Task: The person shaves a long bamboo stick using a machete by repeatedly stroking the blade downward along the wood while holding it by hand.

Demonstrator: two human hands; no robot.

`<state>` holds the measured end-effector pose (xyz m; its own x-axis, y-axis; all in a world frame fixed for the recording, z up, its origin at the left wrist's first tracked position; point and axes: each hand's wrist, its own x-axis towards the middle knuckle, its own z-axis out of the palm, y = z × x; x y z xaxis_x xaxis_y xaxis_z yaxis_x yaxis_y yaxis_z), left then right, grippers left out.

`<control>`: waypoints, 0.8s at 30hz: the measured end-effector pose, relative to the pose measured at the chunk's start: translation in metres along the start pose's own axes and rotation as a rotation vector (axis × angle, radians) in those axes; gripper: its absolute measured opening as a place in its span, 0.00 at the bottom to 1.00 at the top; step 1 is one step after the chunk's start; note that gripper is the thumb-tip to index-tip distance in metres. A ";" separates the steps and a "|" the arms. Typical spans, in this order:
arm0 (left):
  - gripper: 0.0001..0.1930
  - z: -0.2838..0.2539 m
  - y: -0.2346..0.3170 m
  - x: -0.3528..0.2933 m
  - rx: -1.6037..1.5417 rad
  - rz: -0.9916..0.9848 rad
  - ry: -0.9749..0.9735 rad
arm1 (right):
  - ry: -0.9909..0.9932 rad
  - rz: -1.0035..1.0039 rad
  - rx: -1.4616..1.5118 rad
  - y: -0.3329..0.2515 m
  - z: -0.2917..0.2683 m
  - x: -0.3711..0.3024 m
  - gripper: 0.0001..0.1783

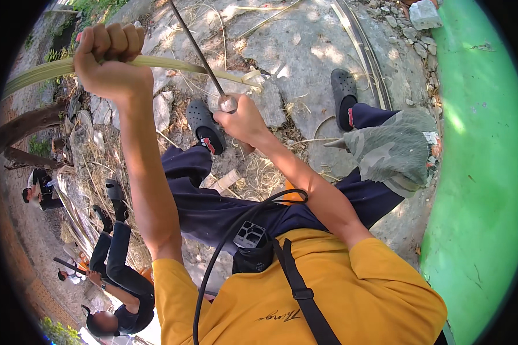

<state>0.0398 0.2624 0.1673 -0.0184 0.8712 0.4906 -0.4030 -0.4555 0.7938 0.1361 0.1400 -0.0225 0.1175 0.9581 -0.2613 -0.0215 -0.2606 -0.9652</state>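
Note:
My left hand (113, 69) is raised at the upper left, its fingers closed around a long pale green bamboo strip (178, 64). One end of the strip runs out to the left rim; the other ends in a curled, split tip near the middle. My right hand (244, 122) grips the handle of a long knife just ahead of my left foot. The dark narrow blade (194, 46) of the knife slants up and left, crossing the strip close to its curled end. I cannot tell how deep the edge sits in the strip.
A camouflage cloth (391, 152) covers my right knee. A short bamboo piece (225, 180) and shavings (265, 167) lie between my legs on rocky ground. Long strips (365, 52) lie ahead. A green wall (477, 201) stands at right. Another person (126, 282) sits at left, holding a blade.

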 end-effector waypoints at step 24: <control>0.31 -0.003 -0.050 -0.008 0.416 -0.294 -0.166 | -0.185 0.503 0.346 0.095 -0.058 0.067 0.08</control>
<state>0.0579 0.2793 0.1226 0.1996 0.9476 0.2496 0.0286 -0.2602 0.9651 0.1999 0.1724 -0.1315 -0.1631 0.7414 -0.6509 -0.3522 -0.6600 -0.6635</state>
